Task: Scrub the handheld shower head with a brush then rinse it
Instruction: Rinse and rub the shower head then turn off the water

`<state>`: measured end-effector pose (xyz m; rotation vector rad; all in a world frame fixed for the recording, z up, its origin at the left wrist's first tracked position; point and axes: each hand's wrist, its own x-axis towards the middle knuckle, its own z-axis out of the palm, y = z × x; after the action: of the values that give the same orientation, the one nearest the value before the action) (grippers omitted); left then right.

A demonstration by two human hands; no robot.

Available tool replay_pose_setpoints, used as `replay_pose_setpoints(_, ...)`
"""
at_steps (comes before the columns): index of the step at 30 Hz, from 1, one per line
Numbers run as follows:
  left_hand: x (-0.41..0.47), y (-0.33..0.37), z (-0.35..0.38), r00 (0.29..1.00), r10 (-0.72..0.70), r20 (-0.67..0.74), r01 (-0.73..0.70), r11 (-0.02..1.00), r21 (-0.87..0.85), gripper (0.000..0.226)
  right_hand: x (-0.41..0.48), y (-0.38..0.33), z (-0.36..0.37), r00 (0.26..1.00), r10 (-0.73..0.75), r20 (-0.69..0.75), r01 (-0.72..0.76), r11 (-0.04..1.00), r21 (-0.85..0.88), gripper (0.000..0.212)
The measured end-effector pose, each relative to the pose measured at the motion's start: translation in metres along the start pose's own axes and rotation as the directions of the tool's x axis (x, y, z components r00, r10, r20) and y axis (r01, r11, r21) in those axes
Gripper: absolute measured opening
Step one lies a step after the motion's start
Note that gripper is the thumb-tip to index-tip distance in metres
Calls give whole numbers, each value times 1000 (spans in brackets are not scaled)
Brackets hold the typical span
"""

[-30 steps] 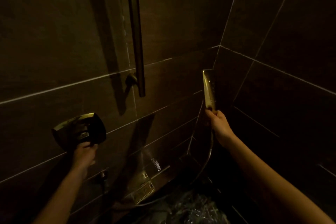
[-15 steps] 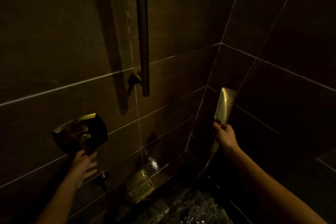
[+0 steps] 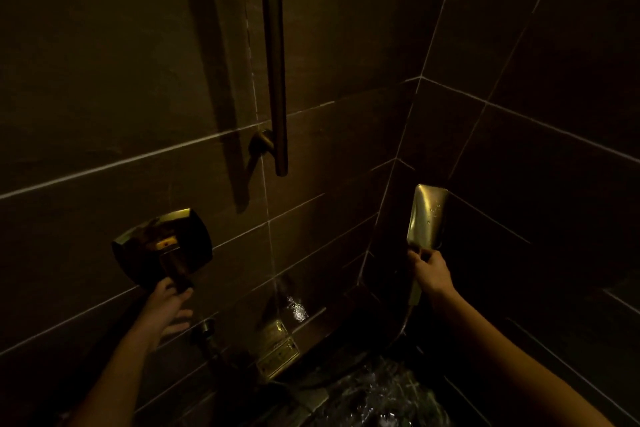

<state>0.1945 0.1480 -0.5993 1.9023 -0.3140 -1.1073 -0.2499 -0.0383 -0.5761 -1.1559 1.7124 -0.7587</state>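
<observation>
The handheld shower head (image 3: pixel 427 217), a flat brass rectangle dotted with water drops, stands upright near the wall corner with its smooth back toward me. My right hand (image 3: pixel 431 274) is closed around its handle, and the hose (image 3: pixel 405 321) hangs down from the handle's end. My left hand (image 3: pixel 168 305) is below the brass valve plate (image 3: pixel 161 246) on the left wall. Its fingers are spread, and the fingertips touch the lower end of the valve lever (image 3: pixel 175 270). No brush is in view.
A vertical slide bar (image 3: pixel 275 62) is fixed to the dark tiled wall above. Water splashes on the low ledge (image 3: pixel 298 310) beside a brass plate (image 3: pixel 277 354). A small wall outlet (image 3: pixel 207 326) sits under the valve. The floor (image 3: pixel 381 399) is wet and glistening.
My right hand lowered the shower head and turned it from edge-on to back-facing. My left hand let go of the valve lever and opened just beneath it.
</observation>
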Motion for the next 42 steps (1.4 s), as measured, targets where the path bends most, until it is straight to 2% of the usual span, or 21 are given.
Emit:
replay_pose_setpoints(4,-3,0,1,1000,-1,8,1,1000,-11,64,3,5,-1,999,-27,28,29,998,-49,38)
replay_pose_setpoints(10,-9,-1,7,1000,-14,-2,14,998,-59,71,2,2,-3,999,-43,23,46,991,-124,37)
replay_pose_setpoints(24,-14,4,11,999,-39,4,39,999,-34,75,-6,-11,-8,995,-90,31,92,993,-68,33)
replay_pose_setpoints(28,-15,4,12,999,-48,-2,48,999,-20,73,-16,-20,-11,976,-220,6,219,970,-107,32)
replay_pose_setpoints(31,-16,3,12,999,-46,-4,46,999,-16,75,-24,-25,-12,945,-326,-35,323,944,-75,28)
replay_pose_setpoints(35,-17,2,14,998,-56,-14,55,998,-17,78,-31,-31,-11,925,-374,-65,374,927,-11,25)
replay_pose_setpoints(38,-16,2,15,999,-48,-14,48,999,-18,77,-30,-35,-12,942,-335,-19,334,942,-36,22)
replay_pose_setpoints(42,-16,3,15,998,-61,-12,60,998,-26,78,-18,-37,-16,970,-216,109,236,941,-243,31)
